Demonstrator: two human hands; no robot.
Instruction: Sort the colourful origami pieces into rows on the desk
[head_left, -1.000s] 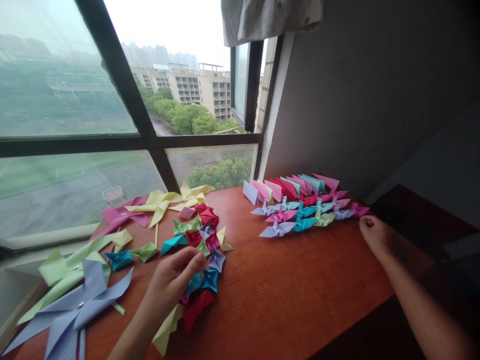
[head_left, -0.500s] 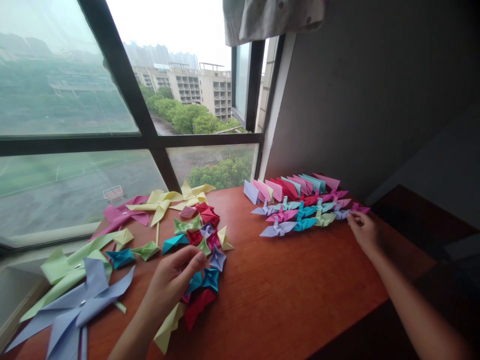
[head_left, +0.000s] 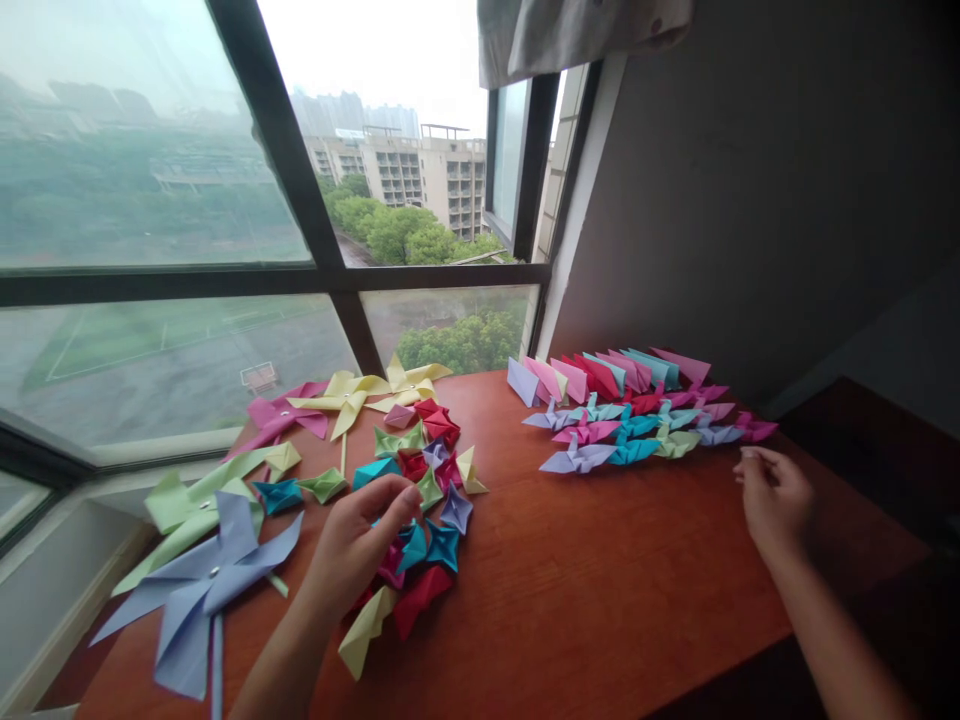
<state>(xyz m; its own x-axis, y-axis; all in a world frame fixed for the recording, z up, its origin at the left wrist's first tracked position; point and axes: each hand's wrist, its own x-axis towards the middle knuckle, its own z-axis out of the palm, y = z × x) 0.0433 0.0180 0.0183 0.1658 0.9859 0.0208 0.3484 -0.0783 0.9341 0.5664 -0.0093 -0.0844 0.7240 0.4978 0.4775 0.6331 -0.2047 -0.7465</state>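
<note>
My left hand [head_left: 373, 545] is over a cluster of small folded paper boats, fingers curled and thumb near the forefinger, nothing visible in it. Beneath and beside it lie blue [head_left: 442, 545], red [head_left: 422, 600] and pale yellow [head_left: 367, 630] folded pieces, some partly hidden. At the right, my right hand [head_left: 776, 495] has its fingers curled together just in front of the rows of paper cranes, apparently holding nothing. Nearest to it are a lavender crane [head_left: 718, 430] and a magenta crane [head_left: 754, 427]. Other cranes, such as a blue one [head_left: 634, 450], stand to their left.
Several folded paper planes [head_left: 574, 382] stand in a row behind the cranes. Large paper pinwheels, lavender [head_left: 214, 575], green [head_left: 196, 505], magenta [head_left: 279, 415] and yellow [head_left: 346, 395], lie at the left of the brown table [head_left: 570, 590]. A window [head_left: 330, 280] borders the far side.
My right hand has drawn back from the lavender crane at the row's end, which now stands free of it. The view has swung left; my left hand stays over the boats.
</note>
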